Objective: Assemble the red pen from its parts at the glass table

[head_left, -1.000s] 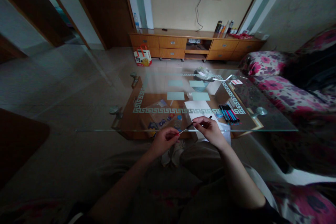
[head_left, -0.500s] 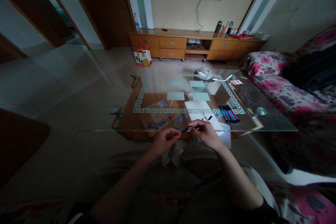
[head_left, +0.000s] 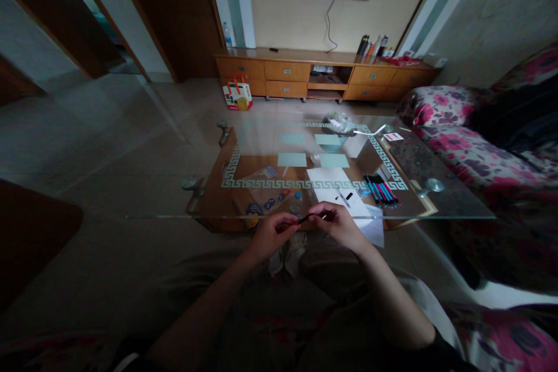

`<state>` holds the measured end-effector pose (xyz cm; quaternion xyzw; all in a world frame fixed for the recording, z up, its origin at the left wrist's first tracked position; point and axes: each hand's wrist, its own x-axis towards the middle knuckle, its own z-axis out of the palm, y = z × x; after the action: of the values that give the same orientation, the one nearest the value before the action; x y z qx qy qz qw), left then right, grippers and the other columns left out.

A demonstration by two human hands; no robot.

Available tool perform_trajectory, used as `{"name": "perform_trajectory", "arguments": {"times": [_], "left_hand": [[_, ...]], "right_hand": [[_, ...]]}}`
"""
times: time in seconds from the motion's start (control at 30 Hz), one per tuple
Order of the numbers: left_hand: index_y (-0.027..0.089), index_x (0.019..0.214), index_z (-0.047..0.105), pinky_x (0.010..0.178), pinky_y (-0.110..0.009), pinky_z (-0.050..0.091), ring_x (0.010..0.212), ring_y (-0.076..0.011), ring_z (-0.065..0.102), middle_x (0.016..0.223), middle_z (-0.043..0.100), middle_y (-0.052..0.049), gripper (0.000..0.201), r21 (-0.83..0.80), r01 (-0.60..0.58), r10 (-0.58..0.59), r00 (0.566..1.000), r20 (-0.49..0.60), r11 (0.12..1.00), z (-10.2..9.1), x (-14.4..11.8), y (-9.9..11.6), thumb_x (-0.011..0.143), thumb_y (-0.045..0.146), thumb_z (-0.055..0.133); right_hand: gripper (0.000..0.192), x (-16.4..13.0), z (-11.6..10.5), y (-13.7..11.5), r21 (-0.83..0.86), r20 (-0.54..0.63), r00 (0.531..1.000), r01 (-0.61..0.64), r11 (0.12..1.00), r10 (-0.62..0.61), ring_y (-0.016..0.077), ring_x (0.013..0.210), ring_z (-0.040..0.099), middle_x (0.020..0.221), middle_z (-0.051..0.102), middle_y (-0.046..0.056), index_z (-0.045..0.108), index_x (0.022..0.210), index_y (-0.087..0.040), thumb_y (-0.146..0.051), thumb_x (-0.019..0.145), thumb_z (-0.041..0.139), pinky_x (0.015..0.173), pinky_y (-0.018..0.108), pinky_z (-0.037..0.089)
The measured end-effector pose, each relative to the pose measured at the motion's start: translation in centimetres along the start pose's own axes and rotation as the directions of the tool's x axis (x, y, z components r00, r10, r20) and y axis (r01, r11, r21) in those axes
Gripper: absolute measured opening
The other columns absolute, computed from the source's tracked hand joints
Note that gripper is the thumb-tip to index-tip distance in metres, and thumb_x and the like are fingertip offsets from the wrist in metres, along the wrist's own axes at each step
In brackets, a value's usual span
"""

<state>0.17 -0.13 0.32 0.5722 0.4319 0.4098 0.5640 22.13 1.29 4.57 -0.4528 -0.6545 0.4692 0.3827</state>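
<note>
My left hand [head_left: 274,235] and my right hand [head_left: 339,225] meet in front of the glass table's near edge. Between them is a slim dark pen [head_left: 305,218] with a touch of red at its left end. Left fingertips pinch that red end; the right fingers close round the other end and partly hide it. Beyond my right hand, white paper [head_left: 321,176] bears a small black piece [head_left: 349,196] and a thin greyish tube [head_left: 344,199]. To the right lies a row of several black, blue and pink pens [head_left: 382,190].
The glass tabletop [head_left: 261,128] has a near edge close to my wrists. A capped bottle [head_left: 296,202] and a clear plastic bag [head_left: 261,177] are beyond my left hand. A crumpled bag [head_left: 339,122] and a card [head_left: 393,136] lie farther back. A flowered sofa [head_left: 475,157] stands right.
My right hand has shifted slightly left, towards my left hand, so less of the pen shows between them. My left hand stays nearly in place.
</note>
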Motion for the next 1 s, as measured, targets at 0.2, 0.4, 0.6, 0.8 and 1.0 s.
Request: {"name": "perform_trajectory", "arguments": {"times": [0.2,0.4,0.6,0.8,1.0], "left_hand": [[0.015,0.102,0.072,0.060,-0.024,0.051,0.071,-0.0160,0.065,0.091,0.073,-0.008,0.033,0.046,-0.005,0.004,1.000,0.027,0.999,-0.24,0.01,0.12,0.082,0.042,0.071],[0.017,0.095,0.074,0.059,-0.025,0.049,0.065,-0.0156,0.063,0.085,0.073,-0.006,0.028,0.147,-0.034,0.025,0.997,0.067,0.988,-0.51,-0.02,-0.55,0.085,0.042,0.068],[0.016,0.093,0.075,0.058,-0.024,0.046,0.066,-0.0160,0.062,0.082,0.072,-0.006,0.028,0.201,-0.052,0.042,0.998,0.050,0.978,-0.56,-0.12,-0.42,0.084,0.042,0.069],[0.015,0.090,0.074,0.060,-0.023,0.045,0.067,-0.0154,0.061,0.082,0.072,-0.006,0.025,0.193,-0.052,0.050,0.999,0.012,0.980,-0.50,-0.18,0.03,0.082,0.039,0.071],[0.015,0.090,0.072,0.069,-0.025,0.050,0.075,-0.0169,0.066,0.085,0.074,-0.006,0.024,0.167,-0.053,0.054,0.999,0.003,0.984,-0.50,-0.15,-0.11,0.081,0.037,0.073]], "right_hand": [[0.019,-0.11,-0.04,-0.29,-0.015,0.012,1.000,0.016,1.000,-0.016,0.0170,0.078,0.065,0.090,0.073,0.003,0.071,0.096,-0.021,-0.035,0.084,0.069,0.070,0.029,0.050],[0.020,-0.30,-0.09,-0.24,-0.019,0.042,0.999,0.023,1.000,-0.022,0.0164,0.077,0.065,0.092,0.073,0.003,0.072,0.099,-0.022,-0.034,0.084,0.070,0.069,0.028,0.050],[0.021,-0.34,-0.09,-0.20,-0.093,0.067,0.998,0.013,0.996,-0.007,0.0173,0.075,0.065,0.090,0.075,0.003,0.074,0.099,-0.021,-0.036,0.085,0.068,0.069,0.030,0.051],[0.022,-0.33,-0.04,-0.13,-0.111,0.085,0.996,0.005,0.994,0.004,0.0181,0.074,0.065,0.088,0.075,0.004,0.076,0.096,-0.021,-0.039,0.086,0.067,0.068,0.029,0.050],[0.030,-0.40,0.04,-0.02,-0.179,0.116,0.993,0.008,0.984,0.013,0.0165,0.072,0.062,0.079,0.073,0.002,0.075,0.087,-0.018,-0.045,0.091,0.061,0.066,0.027,0.046]]}}
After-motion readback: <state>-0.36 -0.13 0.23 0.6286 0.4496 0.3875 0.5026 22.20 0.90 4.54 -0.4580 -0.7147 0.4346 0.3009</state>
